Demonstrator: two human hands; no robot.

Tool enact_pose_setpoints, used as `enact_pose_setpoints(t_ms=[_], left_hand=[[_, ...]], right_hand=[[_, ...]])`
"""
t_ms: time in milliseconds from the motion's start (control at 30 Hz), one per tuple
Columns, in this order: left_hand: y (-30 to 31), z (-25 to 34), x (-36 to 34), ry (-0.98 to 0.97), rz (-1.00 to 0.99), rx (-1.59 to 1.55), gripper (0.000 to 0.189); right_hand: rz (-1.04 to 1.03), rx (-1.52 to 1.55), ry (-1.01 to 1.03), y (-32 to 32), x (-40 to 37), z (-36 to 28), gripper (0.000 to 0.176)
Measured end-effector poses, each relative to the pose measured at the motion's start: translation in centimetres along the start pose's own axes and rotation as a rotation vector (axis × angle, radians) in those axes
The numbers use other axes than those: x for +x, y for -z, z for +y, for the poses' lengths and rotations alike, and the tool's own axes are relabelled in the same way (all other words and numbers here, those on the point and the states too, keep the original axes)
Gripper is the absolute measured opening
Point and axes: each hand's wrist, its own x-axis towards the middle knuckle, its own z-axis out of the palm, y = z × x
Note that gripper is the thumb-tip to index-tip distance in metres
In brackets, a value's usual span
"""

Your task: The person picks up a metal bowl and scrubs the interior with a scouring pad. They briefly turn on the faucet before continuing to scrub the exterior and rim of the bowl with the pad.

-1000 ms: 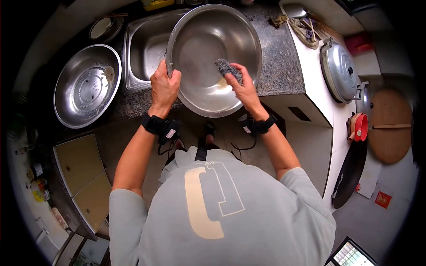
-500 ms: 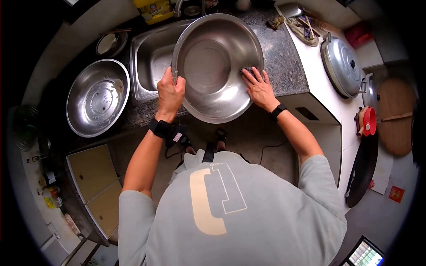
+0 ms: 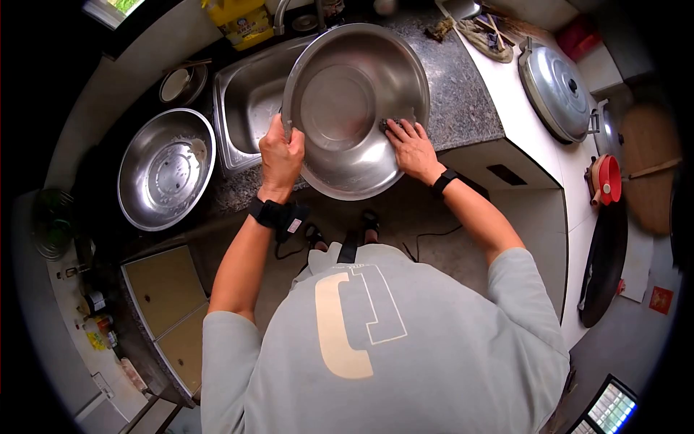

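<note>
A large stainless steel basin (image 3: 336, 108) is tilted toward me over the sink edge and the stone counter. My left hand (image 3: 280, 155) is closed around its left rim, thumb on the inside. Against the inner right wall, my right hand (image 3: 413, 150) presses a dark steel wool scrubber (image 3: 391, 125) under its fingertips; part of the scrubber is hidden by the fingers. A second steel basin (image 3: 137, 177), with wet patches inside, sits on the counter to the left.
Behind the held basin lies the steel sink (image 3: 226, 137) with a tap (image 3: 280, 18). A yellow bottle (image 3: 242, 25) stands at the back. On the right are a lidded metal pan (image 3: 553, 90) and a red pot (image 3: 611, 179). A bowl (image 3: 189, 90) stands at the left.
My right hand and the scrubber have slid a little left and down along the basin's inner wall. My left hand keeps its grip on the rim. The view has shifted slightly.
</note>
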Motion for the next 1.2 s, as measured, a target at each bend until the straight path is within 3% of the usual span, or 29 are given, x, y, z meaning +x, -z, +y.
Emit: enact_pose_setpoints(t_ms=[100,133,200,233,300,400,433,500,567,667,733,833,867,1067,1200], left_hand=[[-0.3,0.3,-0.1,0.002,-0.003,0.028,0.008],[-0.3,0.4,-0.2,0.002,0.006,0.041,0.008],[-0.5,0.5,-0.2,0.000,0.022,0.050,0.007],[-0.6,0.5,-0.2,-0.002,0.027,0.046,0.007],[-0.6,0.4,-0.3,-0.011,0.040,0.030,0.007],[-0.2,0.3,-0.3,-0.032,0.041,0.020,0.007],[0.0,0.2,-0.5,-0.034,0.027,0.029,0.006],[0.2,0.2,-0.7,-0.022,0.011,0.042,0.006],[0.2,0.8,-1.1,0.006,0.001,0.052,0.007],[-0.1,0.8,-1.3,-0.037,0.057,0.058,0.006],[-0.3,0.5,-1.3,-0.039,0.056,0.075,0.006],[-0.5,0.1,-0.9,-0.030,0.069,0.059,0.008],[-0.4,0.0,-0.9,-0.026,0.075,0.049,0.009],[0.8,0.5,-0.8,0.042,0.007,0.024,0.014],[0.6,0.3,-0.6,0.034,-0.003,0.055,0.014]], right_hand=[[-0.131,0.285,0.004,-1.1,-0.1,-2.3,0.049],[-0.144,0.583,0.059,-2.4,0.0,-4.0,0.050],[-0.296,1.198,0.132,2.4,1.0,-8.4,0.055],[-0.269,1.309,0.123,4.4,1.4,-10.2,0.056],[-0.167,1.317,0.146,5.2,1.6,-11.2,0.055],[-0.296,0.840,0.102,1.3,-0.2,-7.2,0.051],[-0.197,0.375,-0.010,1.2,-1.2,-5.9,0.047],[0.012,0.007,-0.042,0.3,-1.2,-1.9,0.049],[-0.016,0.062,-0.039,-0.3,-0.8,-1.7,0.051],[-0.156,0.757,0.034,-2.0,0.0,-6.5,0.054],[-0.238,1.301,0.146,3.5,0.6,-10.6,0.057],[0.006,1.331,0.143,6.9,1.0,-13.4,0.054],[-0.007,1.192,0.170,6.3,0.5,-12.9,0.053],[-0.019,0.462,0.223,1.7,-4.1,-1.2,0.045],[-0.098,0.695,0.258,1.5,-2.8,-3.6,0.048]])
